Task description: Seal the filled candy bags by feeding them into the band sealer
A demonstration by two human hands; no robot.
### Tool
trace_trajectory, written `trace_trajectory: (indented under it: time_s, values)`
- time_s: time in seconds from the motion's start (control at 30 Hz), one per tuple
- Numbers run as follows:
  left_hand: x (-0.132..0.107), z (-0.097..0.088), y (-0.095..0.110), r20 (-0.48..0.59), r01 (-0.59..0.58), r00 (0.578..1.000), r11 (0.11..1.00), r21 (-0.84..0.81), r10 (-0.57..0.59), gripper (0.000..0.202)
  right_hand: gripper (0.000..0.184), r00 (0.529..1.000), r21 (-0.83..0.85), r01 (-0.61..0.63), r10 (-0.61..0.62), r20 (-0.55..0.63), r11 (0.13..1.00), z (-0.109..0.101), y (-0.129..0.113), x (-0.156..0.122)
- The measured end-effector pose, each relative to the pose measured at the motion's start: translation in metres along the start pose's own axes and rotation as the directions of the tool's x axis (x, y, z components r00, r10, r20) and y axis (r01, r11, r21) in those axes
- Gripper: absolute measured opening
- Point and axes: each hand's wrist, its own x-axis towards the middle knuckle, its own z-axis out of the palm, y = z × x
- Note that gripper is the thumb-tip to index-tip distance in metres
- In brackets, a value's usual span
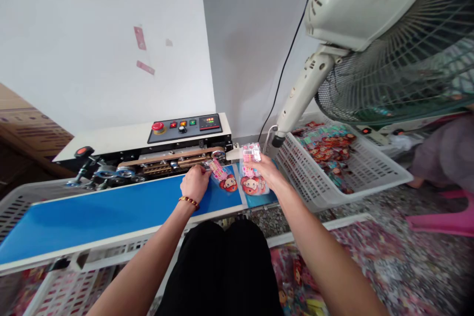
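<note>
In the head view my left hand (194, 183), with a beaded bracelet at the wrist, pinches the corner of a clear packet (226, 181) with a red-haired cartoon figure on it. That packet lies slanted on the blue conveyor belt (140, 207), its top edge close to the rollers of the band sealing machine (163, 150). On the right, my right hand (263, 168) is closed on a second packet (253, 185), similarly printed and with a barcode at its upper end. This one lies over the right end of the belt, beside the first.
A control panel (185, 127) with a red stop button tops the machine. An electric fan (370, 5) looms at upper right. White baskets (370, 177) of packets stand right and below. A pink stool (444, 222) and part of another person are at far right.
</note>
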Motion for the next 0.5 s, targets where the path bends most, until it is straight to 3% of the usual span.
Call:
trace_trajectory:
  time_s: [0.13, 0.23, 0.37, 0.5]
  values:
    - [0.004, 0.002, -0.007, 0.032, 0.056, 0.998, 0.974, -0.219, -0.05, 0.015, 0.047, 1.0, 0.001, 0.014, -0.015, 0.018, 1.0, -0.002, 0.002, 0.0]
    - [0.004, -0.002, -0.034, 0.056, 0.102, 0.995, 0.909, -0.405, -0.086, 0.015, 0.047, 1.0, -0.026, 0.022, -0.022, 0.009, 0.999, -0.003, 0.003, 0.0]
    - [-0.001, -0.016, -0.074, -0.052, 0.006, 0.998, 0.799, -0.602, -0.047, 0.023, 0.046, 1.0, -0.032, 0.031, -0.031, 0.0, 0.999, -0.003, 0.001, -0.002]
    - [-0.004, -0.031, -0.1, -0.067, 0.067, 0.981, 0.648, -0.759, -0.18, 0.035, 0.046, 0.999, -0.015, 0.033, -0.032, 0.018, 0.999, -0.003, -0.003, -0.005]
